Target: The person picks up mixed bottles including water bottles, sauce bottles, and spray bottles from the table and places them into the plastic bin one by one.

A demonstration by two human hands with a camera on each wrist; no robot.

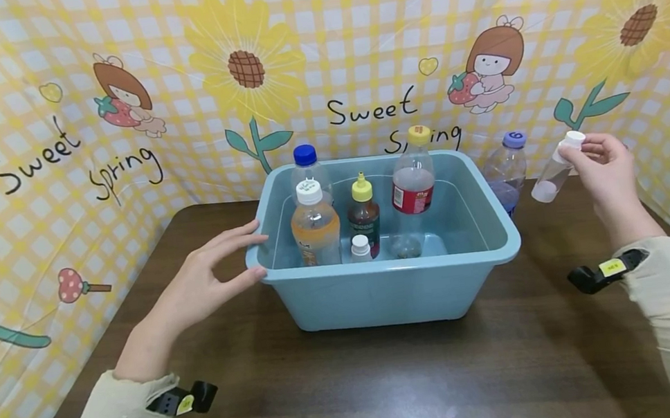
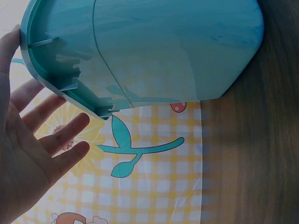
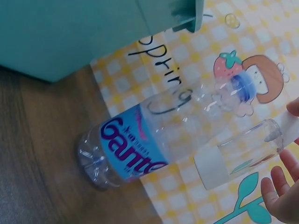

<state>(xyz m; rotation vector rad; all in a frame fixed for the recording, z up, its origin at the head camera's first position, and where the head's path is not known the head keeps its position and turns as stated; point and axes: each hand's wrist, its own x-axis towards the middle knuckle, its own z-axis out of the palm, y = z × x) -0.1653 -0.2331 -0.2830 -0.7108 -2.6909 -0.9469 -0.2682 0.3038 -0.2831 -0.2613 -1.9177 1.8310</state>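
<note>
With its fingers extended, my left hand [image 1: 193,282] touches the left rim of a light-blue plastic bin [image 1: 389,267]. Out to the right of the bin, my right hand [image 1: 607,168] pinches a small clear bottle [image 1: 548,183] by its white cap, holding it tilted in the air. In the right wrist view that bottle [image 3: 247,147] has a white base. Close by, outside the bin, stands a clear plastic bottle [image 3: 154,130] with a blue label and bluish-purple cap. Inside the bin are several bottles, their lower parts partly hidden by its front wall.
The bin holds a white-capped bottle [image 1: 317,232], a blue-capped bottle [image 1: 305,157], a yellow-nozzled sauce bottle [image 1: 363,212], a red-labelled bottle [image 1: 413,194] and a small white-capped one [image 1: 361,247]. Checked yellow cloth [image 1: 327,42] hangs behind the dark wooden table [image 1: 357,387].
</note>
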